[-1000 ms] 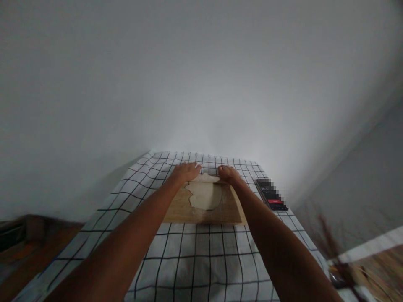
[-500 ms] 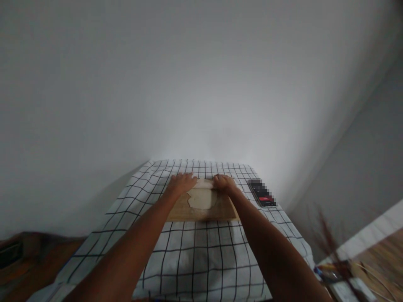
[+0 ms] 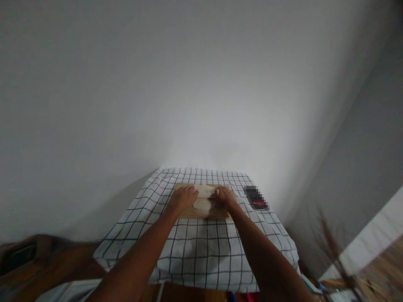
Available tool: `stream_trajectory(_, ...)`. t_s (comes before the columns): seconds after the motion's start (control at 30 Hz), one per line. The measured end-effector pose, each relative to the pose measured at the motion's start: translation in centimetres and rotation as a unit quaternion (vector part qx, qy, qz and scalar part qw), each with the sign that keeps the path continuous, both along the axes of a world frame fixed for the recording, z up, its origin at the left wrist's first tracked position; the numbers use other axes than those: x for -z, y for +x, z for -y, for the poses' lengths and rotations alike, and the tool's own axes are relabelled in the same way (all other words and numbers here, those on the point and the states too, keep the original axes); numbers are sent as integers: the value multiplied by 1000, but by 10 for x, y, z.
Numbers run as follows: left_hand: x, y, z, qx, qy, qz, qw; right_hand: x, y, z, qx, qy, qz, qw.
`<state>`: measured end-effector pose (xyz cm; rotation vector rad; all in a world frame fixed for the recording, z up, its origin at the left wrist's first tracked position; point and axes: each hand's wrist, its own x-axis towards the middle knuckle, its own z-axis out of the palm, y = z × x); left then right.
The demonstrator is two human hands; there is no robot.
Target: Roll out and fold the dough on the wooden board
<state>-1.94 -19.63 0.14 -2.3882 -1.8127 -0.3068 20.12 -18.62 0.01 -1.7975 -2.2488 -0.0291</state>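
A pale rolling pin (image 3: 206, 194) lies crosswise on a flat sheet of dough (image 3: 203, 204). My left hand (image 3: 185, 195) is closed over the pin's left end, and my right hand (image 3: 224, 194) grips its right end. Both palms face down, and they hide the pin's ends. Beneath the dough is a wooden board (image 3: 188, 214). Part of the dough shows on the near side of the pin. The far part blends with the pin in the dim light.
A white tablecloth with dark grid lines (image 3: 201, 239) covers the table under the board. Right of the board lies a phone (image 3: 256, 199), partly pixelated. A plain wall (image 3: 201, 105) rises behind the table. Blurred dry stems (image 3: 330, 239) stand at the lower right.
Both hands and the rolling pin have moved nearer to me over the dough, away from the board's far edge. The camera view has shifted slightly, showing more at the table's near edge.
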Motion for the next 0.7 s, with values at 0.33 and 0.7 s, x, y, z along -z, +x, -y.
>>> stream_trajectory(0.33, 4, -4, 3, 7, 12, -44, 999, 9, 0, 15, 1, 9, 7, 1000)
stream_trajectory(0.7, 6, -3, -33, 39, -26, -40, 998, 7, 1, -9, 11, 9, 20, 1000)
